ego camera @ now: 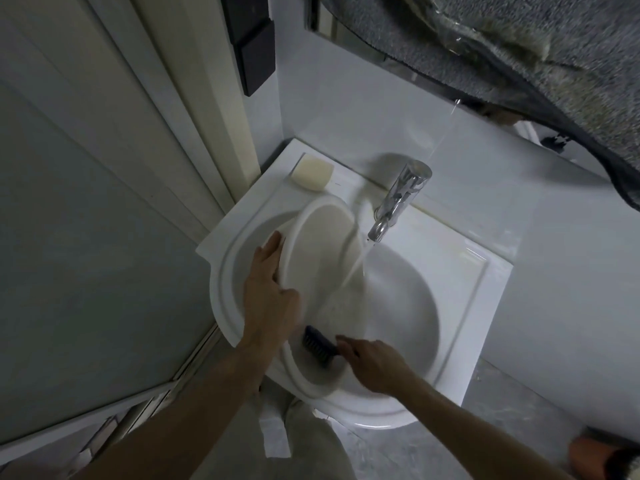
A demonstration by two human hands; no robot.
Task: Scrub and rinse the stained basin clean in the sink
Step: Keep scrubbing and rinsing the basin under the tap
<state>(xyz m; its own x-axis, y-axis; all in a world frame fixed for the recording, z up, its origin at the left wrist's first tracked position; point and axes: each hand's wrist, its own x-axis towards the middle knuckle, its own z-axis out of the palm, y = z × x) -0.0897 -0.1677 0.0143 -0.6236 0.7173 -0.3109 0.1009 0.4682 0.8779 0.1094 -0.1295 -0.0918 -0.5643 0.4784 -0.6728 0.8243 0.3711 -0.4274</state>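
Basin (322, 237): one, left hand (268, 299) gripping; right hand (375, 365) holds one brush (318, 344).

This was a small home bathroom: a white ceramic washbasin sink (460, 271) stood against pale tiled walls, with a chrome faucet (398, 199) running water at its back edge, a bar of soap (311, 173) on its back left corner (beside a frosted door (86, 237)), and a grey towel (536, 46) hanging overhead.

Scene dimly lit, cool grey cast. Highlights noted on chrome faucet (401, 199) and sink rim (474, 258). Straight lines bowed toward the edges by wide-angle distortion. Slight motion blur at brush (320, 346).
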